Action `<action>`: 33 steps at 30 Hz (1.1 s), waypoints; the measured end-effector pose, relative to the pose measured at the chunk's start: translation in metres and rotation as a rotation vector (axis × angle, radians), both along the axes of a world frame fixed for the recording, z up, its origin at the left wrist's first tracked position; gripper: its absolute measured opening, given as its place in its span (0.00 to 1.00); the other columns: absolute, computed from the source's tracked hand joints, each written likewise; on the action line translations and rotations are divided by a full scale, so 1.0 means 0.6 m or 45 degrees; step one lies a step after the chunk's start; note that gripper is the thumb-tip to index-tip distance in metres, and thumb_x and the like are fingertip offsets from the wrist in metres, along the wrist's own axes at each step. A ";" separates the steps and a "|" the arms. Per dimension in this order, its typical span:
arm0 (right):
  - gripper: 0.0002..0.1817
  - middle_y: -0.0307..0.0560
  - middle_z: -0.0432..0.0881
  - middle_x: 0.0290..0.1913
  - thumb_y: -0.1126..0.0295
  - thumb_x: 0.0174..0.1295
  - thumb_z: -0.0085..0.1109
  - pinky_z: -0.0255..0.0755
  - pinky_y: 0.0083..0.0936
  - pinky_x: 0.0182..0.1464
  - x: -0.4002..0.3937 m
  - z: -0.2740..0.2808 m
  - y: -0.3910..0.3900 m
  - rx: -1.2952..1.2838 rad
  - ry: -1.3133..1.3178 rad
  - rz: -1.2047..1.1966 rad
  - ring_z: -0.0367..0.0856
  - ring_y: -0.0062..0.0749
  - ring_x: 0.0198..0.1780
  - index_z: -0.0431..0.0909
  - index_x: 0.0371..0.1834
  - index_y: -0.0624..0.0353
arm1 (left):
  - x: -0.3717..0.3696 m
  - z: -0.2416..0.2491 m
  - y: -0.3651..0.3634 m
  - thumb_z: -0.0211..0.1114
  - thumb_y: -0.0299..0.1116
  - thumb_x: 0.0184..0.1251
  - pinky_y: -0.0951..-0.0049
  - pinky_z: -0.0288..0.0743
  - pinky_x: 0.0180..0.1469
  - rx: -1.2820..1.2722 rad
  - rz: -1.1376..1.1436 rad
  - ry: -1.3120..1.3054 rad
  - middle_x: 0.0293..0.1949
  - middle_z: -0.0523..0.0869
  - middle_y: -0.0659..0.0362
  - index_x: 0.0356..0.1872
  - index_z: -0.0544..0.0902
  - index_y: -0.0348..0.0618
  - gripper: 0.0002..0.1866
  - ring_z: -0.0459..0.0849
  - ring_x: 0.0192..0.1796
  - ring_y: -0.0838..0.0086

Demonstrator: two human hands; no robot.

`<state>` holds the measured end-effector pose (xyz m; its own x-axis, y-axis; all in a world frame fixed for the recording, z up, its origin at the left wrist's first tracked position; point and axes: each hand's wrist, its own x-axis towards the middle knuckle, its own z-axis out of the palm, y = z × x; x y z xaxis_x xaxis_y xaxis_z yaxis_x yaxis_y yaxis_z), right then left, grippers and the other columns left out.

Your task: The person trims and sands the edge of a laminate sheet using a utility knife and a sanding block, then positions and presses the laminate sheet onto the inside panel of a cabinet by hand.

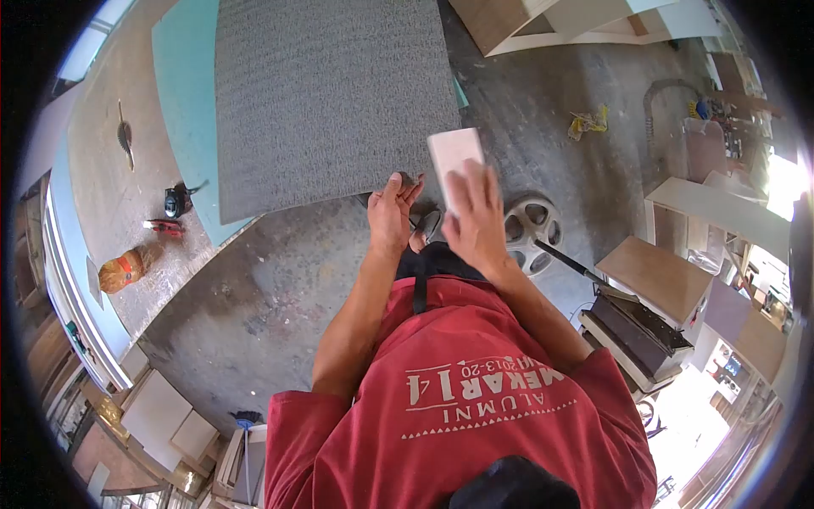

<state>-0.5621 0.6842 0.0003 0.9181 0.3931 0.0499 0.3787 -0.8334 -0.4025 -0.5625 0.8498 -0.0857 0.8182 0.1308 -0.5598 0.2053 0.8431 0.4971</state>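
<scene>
Shirt (475, 339): "ALUMNI MEKAR14", "2013-20", upside down
Right hand (476, 216): fingers gripping pale block (456, 153)
Left hand (393, 216): fingers curled at edge of grey sheet (331, 102); grip unclear

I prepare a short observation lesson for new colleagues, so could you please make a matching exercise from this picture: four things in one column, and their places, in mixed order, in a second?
Things
1. Pale block
2. Grey sheet
3. Yellow item
4. Small red object

Places
A. On the floor
B. Over the teal sheet
C. In the right hand
D. On the brown board

Pairs: 1-C, 2-B, 3-A, 4-D
</scene>
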 end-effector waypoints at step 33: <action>0.27 0.73 0.72 0.57 0.61 0.72 0.34 0.79 0.49 0.55 0.075 0.043 0.068 2.716 1.557 -1.615 0.75 0.70 0.60 0.66 0.60 0.76 | 0.007 -0.069 0.004 0.74 0.23 0.63 0.65 0.84 0.51 0.165 -0.209 0.102 0.45 0.88 0.56 0.49 0.83 0.37 0.15 0.88 0.43 0.68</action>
<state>-0.5172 0.7248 0.0262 0.4981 0.1986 -0.8441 -0.3964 0.9179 -0.0179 -0.5580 0.8520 -0.1272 0.7882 0.0747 -0.6109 0.3776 0.7251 0.5758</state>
